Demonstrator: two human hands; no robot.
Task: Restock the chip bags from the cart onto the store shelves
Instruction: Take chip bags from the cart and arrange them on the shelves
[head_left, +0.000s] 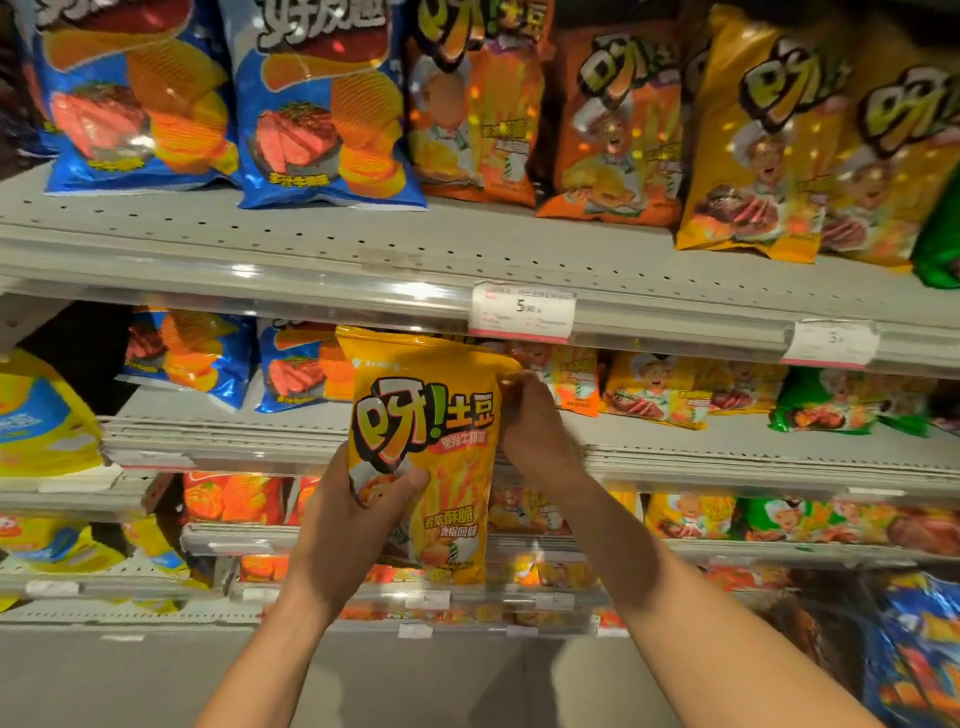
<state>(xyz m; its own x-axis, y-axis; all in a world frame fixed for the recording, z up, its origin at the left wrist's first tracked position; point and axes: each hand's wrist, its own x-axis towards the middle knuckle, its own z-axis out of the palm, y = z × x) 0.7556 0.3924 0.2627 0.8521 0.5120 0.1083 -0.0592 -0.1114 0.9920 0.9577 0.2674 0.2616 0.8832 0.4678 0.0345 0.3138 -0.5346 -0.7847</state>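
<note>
I hold a yellow chip bag upright in front of the second shelf. My left hand grips its lower left side, thumb across the front. My right hand grips the bag's upper right edge. The bag's top reaches up to the rail of the top shelf. Behind it on the second shelf stand blue chip bags to the left and orange and yellow bags to the right.
The top shelf carries blue bags, orange bags and yellow bags. A price tag hangs on its rail. Lower shelves hold orange bags. Yellow-blue bags sit at the left, a blue bag at lower right.
</note>
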